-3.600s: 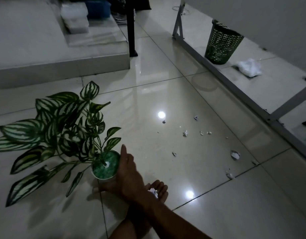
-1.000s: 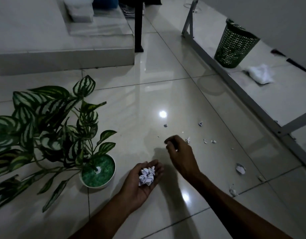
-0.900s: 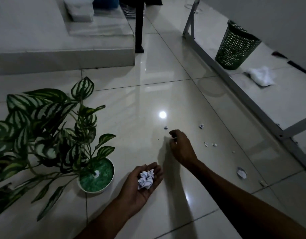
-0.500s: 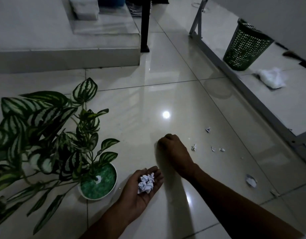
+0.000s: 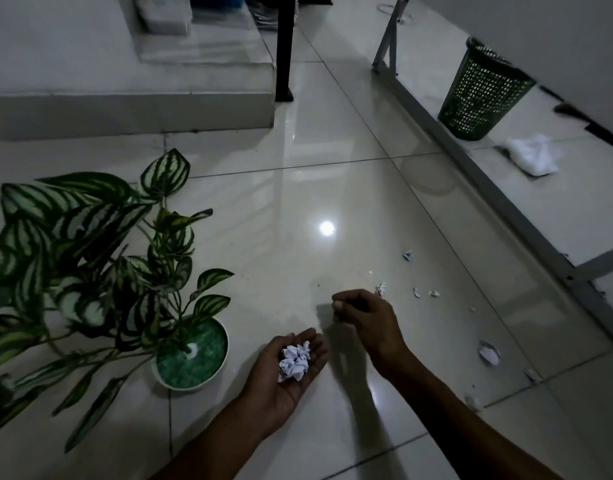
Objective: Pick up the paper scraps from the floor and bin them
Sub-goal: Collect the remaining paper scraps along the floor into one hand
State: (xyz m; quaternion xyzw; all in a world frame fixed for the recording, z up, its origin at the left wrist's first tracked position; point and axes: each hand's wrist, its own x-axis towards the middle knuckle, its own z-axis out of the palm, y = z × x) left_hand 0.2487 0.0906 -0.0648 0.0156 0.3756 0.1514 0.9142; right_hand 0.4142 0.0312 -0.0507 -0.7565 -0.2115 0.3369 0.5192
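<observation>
Head view, looking down at a glossy tiled floor [image 5: 332, 188]: the gathering step is in hand, with binning not yet begun. The left hand [image 5: 291, 368] lies palm up, fingers loosely cupped, low over the floor and holding a small heap of crumpled paper scraps [image 5: 294, 362]. The right hand [image 5: 364, 320] is just beyond it, knuckles up, wrist bent and fingertips drawn together as if pinching; whether a bit of paper sits between them cannot be told, since the fingers hide it and the light is dim.

More loose scraps [image 5: 416, 292] lie on the floor right of the right hand: one touching the line of its knuckles, a pair a little farther right, one farther away, and a larger curled piece [image 5: 488, 353] near the right. The green mesh bin [image 5: 481, 91] stands far right, beyond a grey metal frame rail [image 5: 499, 202], well apart from both hands, with a white crumpled bag [image 5: 533, 159] beside it. A potted plant [image 5: 101, 271] stands near left, close to the left hand.

The next move probably calls for dropping anything pinched into the cupped palm, then reaching right for the nearest scrap, keeping the left palm level so the heap does not spill.
</observation>
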